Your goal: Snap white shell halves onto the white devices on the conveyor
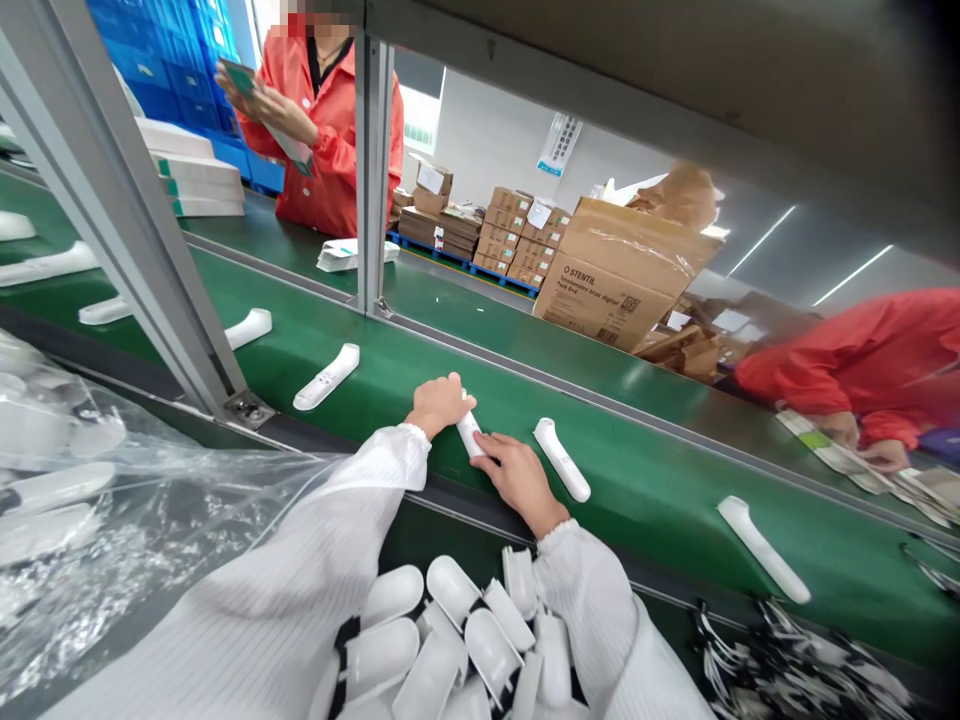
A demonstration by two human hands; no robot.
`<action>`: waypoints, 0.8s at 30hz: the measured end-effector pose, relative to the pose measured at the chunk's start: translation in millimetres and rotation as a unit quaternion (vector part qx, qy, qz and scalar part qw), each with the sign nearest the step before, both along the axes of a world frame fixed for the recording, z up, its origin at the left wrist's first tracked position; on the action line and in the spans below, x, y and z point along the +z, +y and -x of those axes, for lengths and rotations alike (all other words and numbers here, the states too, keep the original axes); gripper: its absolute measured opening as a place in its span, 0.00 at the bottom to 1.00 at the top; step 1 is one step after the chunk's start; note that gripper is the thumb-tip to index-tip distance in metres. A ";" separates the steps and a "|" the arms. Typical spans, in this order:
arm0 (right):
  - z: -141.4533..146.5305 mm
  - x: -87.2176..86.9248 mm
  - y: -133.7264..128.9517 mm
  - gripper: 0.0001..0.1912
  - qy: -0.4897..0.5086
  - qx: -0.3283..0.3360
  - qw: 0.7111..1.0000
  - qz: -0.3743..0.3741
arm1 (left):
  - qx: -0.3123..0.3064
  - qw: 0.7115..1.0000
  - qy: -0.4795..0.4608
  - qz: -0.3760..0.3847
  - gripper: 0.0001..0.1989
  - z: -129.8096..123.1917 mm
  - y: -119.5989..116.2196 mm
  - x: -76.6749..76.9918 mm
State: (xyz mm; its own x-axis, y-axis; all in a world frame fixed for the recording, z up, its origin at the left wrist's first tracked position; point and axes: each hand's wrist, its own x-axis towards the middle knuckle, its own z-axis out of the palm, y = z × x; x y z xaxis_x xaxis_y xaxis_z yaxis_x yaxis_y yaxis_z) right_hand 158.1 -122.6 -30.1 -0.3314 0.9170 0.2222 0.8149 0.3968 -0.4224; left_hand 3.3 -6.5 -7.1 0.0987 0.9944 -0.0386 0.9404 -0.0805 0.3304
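Note:
Both my hands are on one white handheld thermometer [469, 434] with small grey marks, over the green conveyor belt. My left hand [441, 403] is closed round its upper end, the thumb near the tip. At the lower end, my right hand [519, 478] grips it with thumb and fingers. A similar thermometer [562, 460] lies on the belt just right of my right hand, and another [327, 377] lies left of my left hand. Loose white curved plastic covers [450, 590] are heaped below my wrists.
Green conveyor belt [645, 530] runs across, with more white pieces on it. A metal post [127, 200] rises at left beside a clear plastic bag [187, 520] of white parts. Bundled wires [795, 660] lie lower right. Two people in red [330, 140] handle flat items opposite; cartons [622, 270] stand behind.

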 end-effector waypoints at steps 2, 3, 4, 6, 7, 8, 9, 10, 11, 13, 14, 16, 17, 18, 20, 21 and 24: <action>-3.1 6.9 1.3 0.22 -0.006 -0.034 0.999 0.015 | -0.024 1.000 -0.002 0.017 0.26 -3.3 -4.3 5.0; -7.0 14.3 -0.6 0.23 0.001 -0.055 0.998 0.025 | -0.025 0.999 -0.008 0.023 0.29 -1.9 -5.9 9.9; -12.9 24.2 -5.1 0.22 0.014 -0.078 0.996 0.035 | -0.016 1.000 -0.015 0.018 0.32 2.1 -6.6 16.3; -28.6 48.9 -22.6 0.16 0.035 -0.119 0.990 0.066 | 0.031 0.999 -0.033 -0.020 0.35 19.1 -4.7 31.6; -36.9 61.6 -35.2 0.15 0.035 -0.127 0.987 0.092 | 0.069 0.995 -0.040 -0.054 0.34 31.4 -2.1 39.1; -44.1 72.9 -49.5 0.17 0.028 -0.125 0.984 0.125 | 0.105 0.990 -0.044 -0.087 0.33 45.5 1.3 45.6; -49.4 81.8 -64.5 0.19 0.015 -0.110 0.980 0.166 | 0.140 0.982 -0.041 -0.116 0.32 60.3 4.9 50.2; -52.1 87.4 -79.0 0.20 0.002 -0.089 0.975 0.204 | 0.173 0.976 -0.031 -0.133 0.32 75.0 8.4 52.8; -52.4 89.4 -92.1 0.18 -0.012 -0.065 0.970 0.233 | 0.201 0.970 -0.018 -0.137 0.33 88.5 11.2 53.1; -47.4 84.2 -110.9 0.11 -0.035 -0.023 0.967 0.250 | 0.236 0.966 0.007 -0.105 0.34 109.8 14.4 48.4; -43.7 78.6 -115.7 0.08 -0.044 -0.008 0.970 0.240 | 0.239 0.969 0.009 -0.070 0.35 116.9 15.1 44.5; -37.9 66.5 -116.0 0.04 -0.036 0.000 0.975 0.220 | 0.220 0.975 -0.004 -0.007 0.34 124.7 16.1 37.0; -36.8 61.6 -112.1 0.04 -0.008 -0.003 0.976 0.216 | 0.211 0.977 -0.010 0.013 0.33 125.9 16.8 34.6; -36.7 57.8 -106.0 0.04 0.038 -0.007 0.976 0.216 | 0.208 0.978 -0.012 0.022 0.31 125.7 17.7 33.6; -38.2 52.6 -89.3 0.05 0.162 -0.015 0.961 0.225 | 0.211 0.977 -0.010 0.014 0.27 122.0 19.6 36.3; -38.3 50.3 -79.3 0.08 0.224 -0.022 0.949 0.221 | 0.212 0.977 -0.011 0.004 0.26 118.5 20.4 39.5; -29.7 40.1 -46.1 0.16 0.341 -0.052 0.924 0.167 | 0.190 0.981 -0.036 -0.014 0.25 100.8 20.4 50.4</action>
State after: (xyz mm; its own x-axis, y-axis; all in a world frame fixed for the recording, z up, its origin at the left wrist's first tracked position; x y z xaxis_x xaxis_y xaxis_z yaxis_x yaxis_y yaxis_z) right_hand 187.8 -168.6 10.0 -0.1258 0.9910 0.0464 0.3414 0.0871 -0.9359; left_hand -97.6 13.9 43.3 -0.2777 0.9605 -0.0167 0.8788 0.2610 0.3995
